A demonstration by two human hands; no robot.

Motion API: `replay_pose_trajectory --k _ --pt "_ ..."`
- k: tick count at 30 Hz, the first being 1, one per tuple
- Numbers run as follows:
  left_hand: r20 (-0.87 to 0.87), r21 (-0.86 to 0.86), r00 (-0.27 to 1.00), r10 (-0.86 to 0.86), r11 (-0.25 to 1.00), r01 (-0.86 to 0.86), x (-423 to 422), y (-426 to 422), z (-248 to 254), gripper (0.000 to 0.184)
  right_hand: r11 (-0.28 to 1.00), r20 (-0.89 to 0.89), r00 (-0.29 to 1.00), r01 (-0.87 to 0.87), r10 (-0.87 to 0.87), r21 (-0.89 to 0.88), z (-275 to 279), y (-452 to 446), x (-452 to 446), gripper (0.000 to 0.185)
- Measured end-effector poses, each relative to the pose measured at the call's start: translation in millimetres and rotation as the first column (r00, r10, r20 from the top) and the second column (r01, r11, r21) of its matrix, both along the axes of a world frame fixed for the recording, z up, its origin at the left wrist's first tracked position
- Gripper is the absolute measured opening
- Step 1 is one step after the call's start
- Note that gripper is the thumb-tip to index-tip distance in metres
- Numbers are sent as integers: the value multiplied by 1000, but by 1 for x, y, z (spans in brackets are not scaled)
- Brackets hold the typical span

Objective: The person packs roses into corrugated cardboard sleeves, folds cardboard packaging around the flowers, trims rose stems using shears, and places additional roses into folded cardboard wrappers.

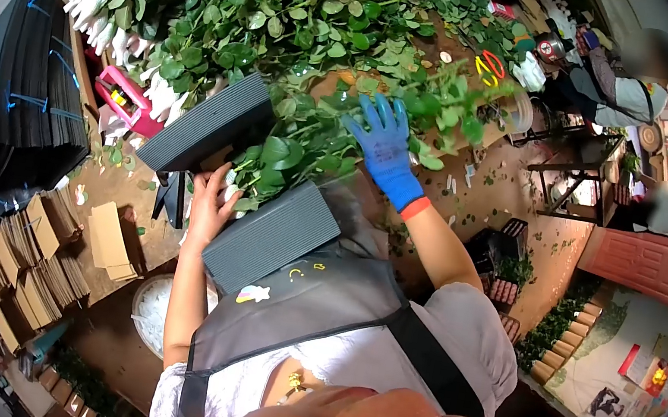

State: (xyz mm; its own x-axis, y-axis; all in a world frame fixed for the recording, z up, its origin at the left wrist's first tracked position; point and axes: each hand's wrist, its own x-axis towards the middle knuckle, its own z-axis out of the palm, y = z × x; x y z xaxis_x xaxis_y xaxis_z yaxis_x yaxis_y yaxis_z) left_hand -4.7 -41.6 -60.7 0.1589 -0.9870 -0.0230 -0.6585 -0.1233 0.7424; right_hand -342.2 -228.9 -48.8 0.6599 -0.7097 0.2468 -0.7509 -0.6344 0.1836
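Note:
A bunch of leafy rose stems (pixel 279 156) lies in front of me between two flaps of black corrugated board. One flap (pixel 212 124) tilts up on the far side; the near flap (pixel 272 238) leans against my apron. My bare left hand (pixel 213 198) is at the left end of the bunch, its fingers bent around that end and partly hidden. In a blue glove, my right hand (pixel 385 145) lies over the leaves farther right, palm down with fingers spread. A large heap of leafy stems (pixel 297 2) with white-wrapped ends covers the table behind.
Stacked black boards (pixel 29 90) stand at left, above brown cardboard pieces (pixel 29 256). A pink tool (pixel 131 100) and black scissors-like handles (pixel 170 198) lie near the bunch. Orange-handled scissors (pixel 490 64) rest at the table's far right. Two people (pixel 631 98) are at upper right.

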Motion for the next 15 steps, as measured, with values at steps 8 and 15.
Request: replay_pose_trajectory --k 8,15 --pt "28 -10 999 -25 1000 25 3 0 1 61 822 -228 969 53 94 568 -6 -32 5 86" --pt "-26 -7 999 21 1000 -21 1 -3 10 53 918 346 928 -253 141 305 29 -55 26 56"
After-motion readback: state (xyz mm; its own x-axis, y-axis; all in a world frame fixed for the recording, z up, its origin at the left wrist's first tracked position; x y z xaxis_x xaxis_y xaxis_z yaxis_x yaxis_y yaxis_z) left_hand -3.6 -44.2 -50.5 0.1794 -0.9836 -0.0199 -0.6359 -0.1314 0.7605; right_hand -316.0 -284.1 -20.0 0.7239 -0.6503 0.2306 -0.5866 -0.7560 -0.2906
